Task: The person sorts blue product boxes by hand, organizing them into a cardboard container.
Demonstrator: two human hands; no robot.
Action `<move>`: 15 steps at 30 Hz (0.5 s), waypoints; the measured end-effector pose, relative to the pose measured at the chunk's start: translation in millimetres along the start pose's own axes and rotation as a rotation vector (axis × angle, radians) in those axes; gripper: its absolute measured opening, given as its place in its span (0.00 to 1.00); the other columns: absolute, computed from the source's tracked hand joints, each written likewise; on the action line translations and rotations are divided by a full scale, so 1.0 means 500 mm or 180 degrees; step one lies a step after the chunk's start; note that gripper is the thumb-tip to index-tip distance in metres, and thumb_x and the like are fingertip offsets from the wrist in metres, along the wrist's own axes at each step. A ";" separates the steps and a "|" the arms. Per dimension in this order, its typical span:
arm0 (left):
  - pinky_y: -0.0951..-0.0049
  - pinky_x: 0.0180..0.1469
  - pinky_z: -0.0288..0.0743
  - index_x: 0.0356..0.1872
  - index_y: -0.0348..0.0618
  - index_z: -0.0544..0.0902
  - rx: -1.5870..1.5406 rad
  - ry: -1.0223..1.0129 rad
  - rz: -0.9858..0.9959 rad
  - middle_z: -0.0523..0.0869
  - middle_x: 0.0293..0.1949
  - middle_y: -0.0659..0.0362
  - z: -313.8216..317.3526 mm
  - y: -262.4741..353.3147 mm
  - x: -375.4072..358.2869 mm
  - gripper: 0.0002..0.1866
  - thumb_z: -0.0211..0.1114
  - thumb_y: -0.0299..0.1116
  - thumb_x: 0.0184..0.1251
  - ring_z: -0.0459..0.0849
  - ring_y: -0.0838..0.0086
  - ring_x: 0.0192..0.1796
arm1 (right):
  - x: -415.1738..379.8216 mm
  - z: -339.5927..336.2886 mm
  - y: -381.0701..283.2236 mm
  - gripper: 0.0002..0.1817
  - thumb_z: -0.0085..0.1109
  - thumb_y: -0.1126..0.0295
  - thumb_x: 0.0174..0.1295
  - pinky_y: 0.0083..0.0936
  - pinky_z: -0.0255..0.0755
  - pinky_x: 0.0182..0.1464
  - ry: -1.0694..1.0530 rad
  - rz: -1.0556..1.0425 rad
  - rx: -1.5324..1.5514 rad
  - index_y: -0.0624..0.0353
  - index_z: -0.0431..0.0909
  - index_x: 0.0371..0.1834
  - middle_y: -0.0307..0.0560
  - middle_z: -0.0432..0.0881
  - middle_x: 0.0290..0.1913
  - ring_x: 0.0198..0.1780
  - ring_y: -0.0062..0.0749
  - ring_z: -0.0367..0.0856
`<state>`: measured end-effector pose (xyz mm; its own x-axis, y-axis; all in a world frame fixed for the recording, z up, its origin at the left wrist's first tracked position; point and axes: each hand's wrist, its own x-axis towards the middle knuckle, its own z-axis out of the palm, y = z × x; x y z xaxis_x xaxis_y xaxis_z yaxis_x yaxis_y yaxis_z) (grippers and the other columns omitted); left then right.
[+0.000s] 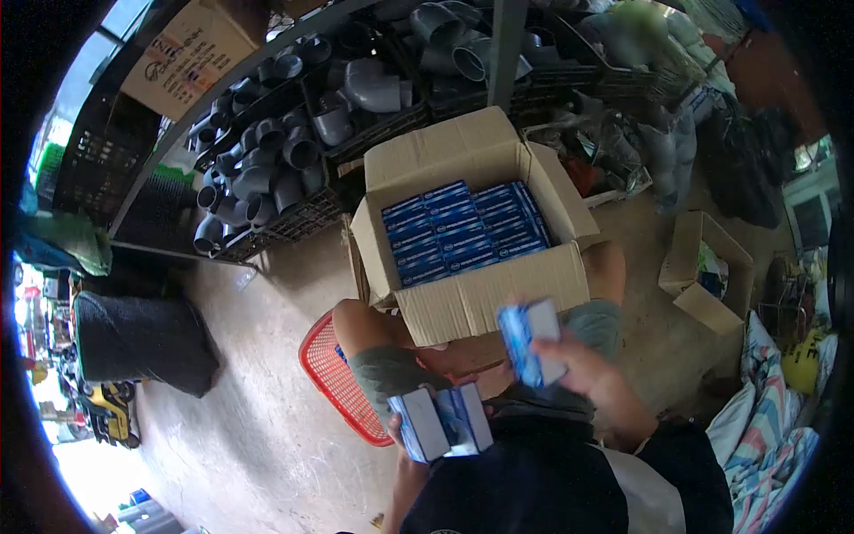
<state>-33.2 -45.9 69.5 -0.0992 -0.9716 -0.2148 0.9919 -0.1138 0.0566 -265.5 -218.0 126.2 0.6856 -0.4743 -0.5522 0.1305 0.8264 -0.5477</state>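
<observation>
My left hand is closed round a pair of small blue-and-white boxes, held side by side low over my lap. To the right, my right hand grips another small blue-and-white box, slightly blurred, with the thumb across its pale side. Between my knees and just beyond my hands stands a large open cardboard carton, its flaps folded outward. Rows of blue printed boxes fill it in stacks.
A red plastic basket sits beside my left leg. Crates of grey pipe fittings line the shelf behind the carton. At the right are a smaller open carton and striped cloth. A dark covered bundle stands at the left.
</observation>
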 end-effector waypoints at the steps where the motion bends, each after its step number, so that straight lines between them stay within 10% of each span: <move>1: 0.35 0.64 0.73 0.67 0.46 0.75 0.0059 -0.0209 0.0040 0.73 0.66 0.33 0.011 0.005 0.015 0.48 0.63 0.74 0.54 0.79 0.37 0.62 | 0.008 -0.015 -0.021 0.36 0.61 0.51 0.70 0.44 0.83 0.51 0.0172 -0.0465 0.0081 0.60 0.62 0.74 0.57 0.80 0.57 0.51 0.48 0.86; 4: 0.31 0.63 0.73 0.71 0.54 0.73 -0.0094 -0.0478 -0.0101 0.74 0.66 0.36 -0.096 0.070 0.054 0.46 0.61 0.75 0.57 0.79 0.34 0.61 | 0.067 -0.043 -0.158 0.34 0.42 0.42 0.77 0.39 0.83 0.43 -0.0466 -0.0905 0.0355 0.60 0.68 0.71 0.61 0.81 0.57 0.44 0.46 0.88; 6: 0.32 0.61 0.75 0.70 0.53 0.73 -0.0592 -0.0302 -0.0155 0.76 0.65 0.37 -0.115 0.106 0.083 0.45 0.63 0.73 0.58 0.79 0.34 0.61 | 0.136 -0.070 -0.208 0.32 0.47 0.45 0.77 0.42 0.81 0.45 -0.0041 -0.0844 0.0134 0.60 0.70 0.70 0.61 0.83 0.54 0.44 0.45 0.87; 9: 0.32 0.61 0.75 0.70 0.53 0.73 -0.0749 -0.0157 -0.0016 0.76 0.65 0.38 -0.135 0.151 0.116 0.45 0.63 0.72 0.58 0.78 0.34 0.61 | 0.268 -0.084 -0.258 0.29 0.59 0.49 0.71 0.44 0.77 0.56 0.1470 -0.2002 -0.2872 0.59 0.73 0.66 0.56 0.83 0.58 0.56 0.48 0.84; 15: 0.31 0.61 0.75 0.69 0.53 0.73 -0.0351 0.0052 0.0508 0.76 0.65 0.39 -0.182 0.189 0.114 0.44 0.64 0.71 0.58 0.78 0.35 0.62 | 0.417 -0.189 -0.286 0.30 0.72 0.67 0.56 0.48 0.72 0.62 0.1284 -0.1406 -0.6575 0.56 0.74 0.64 0.56 0.76 0.58 0.62 0.56 0.77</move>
<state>61.9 -92.9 -26.1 0.0603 -0.9719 -0.2275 0.9977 0.0656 -0.0157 -208.6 -463.8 30.0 0.6510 -0.7449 -0.1459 -0.7560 -0.6189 -0.2133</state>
